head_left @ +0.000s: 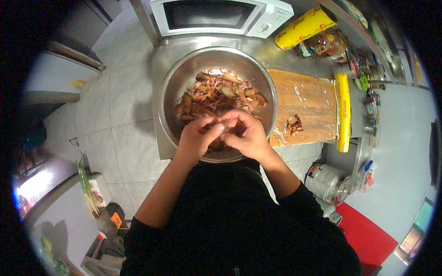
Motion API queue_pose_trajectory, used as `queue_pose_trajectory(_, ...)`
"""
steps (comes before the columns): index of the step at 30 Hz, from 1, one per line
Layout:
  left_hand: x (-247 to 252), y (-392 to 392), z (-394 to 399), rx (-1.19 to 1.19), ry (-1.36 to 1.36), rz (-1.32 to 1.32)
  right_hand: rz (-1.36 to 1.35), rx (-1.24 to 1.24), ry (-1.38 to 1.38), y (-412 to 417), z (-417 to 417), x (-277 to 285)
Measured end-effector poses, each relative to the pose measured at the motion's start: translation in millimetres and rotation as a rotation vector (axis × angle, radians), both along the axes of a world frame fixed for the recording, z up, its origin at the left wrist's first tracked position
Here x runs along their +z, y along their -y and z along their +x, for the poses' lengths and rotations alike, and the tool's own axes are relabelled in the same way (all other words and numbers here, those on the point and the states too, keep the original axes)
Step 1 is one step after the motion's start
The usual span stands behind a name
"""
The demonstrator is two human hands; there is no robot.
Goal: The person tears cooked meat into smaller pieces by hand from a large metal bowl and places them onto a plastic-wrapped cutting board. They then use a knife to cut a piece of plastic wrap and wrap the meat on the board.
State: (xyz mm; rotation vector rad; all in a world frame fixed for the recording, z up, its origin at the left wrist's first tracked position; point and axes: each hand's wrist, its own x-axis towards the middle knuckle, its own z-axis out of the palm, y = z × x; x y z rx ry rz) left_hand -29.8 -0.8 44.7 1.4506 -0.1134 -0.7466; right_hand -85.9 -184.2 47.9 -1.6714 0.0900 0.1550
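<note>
A large stainless steel bowl [241, 63] stands before me on a metal counter. Inside it lies a heap of chopped, reddish-brown meat pieces [221, 91], some with dark rind. Over the near side of the bowl, my left hand [197, 138] and my right hand [247, 134] come together with curled fingers, their tips almost meeting. Blur and the fingers themselves hide whether anything is pinched between them. To the right of the bowl, a wooden board [307, 100] is covered with clear plastic film. On that film sits a small clump of meat [294, 125].
A white microwave [210, 15] stands behind the bowl. One yellow cling film box [343, 114] lies at the board's right edge; another yellow package [305, 27] is at the back right, beside jars [324, 43]. Spring onions [84, 186] lean at lower left above the tiled floor [134, 145].
</note>
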Motion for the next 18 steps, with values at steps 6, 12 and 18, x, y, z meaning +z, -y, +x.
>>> queue_pose_trajectory(6,-3,1,-4,-0.035,-0.111,-0.102,-0.192,0.056,0.036,-2,2,14)
queue_pose_trajectory(12,-3,10,-5,0.012,-0.086,-0.075,-0.007,-0.077,0.034,-1,-6,-5)
queue_pose_trajectory(18,-23,15,-8,0.123,-0.184,-0.004,0.258,-0.224,-0.021,-8,-13,2)
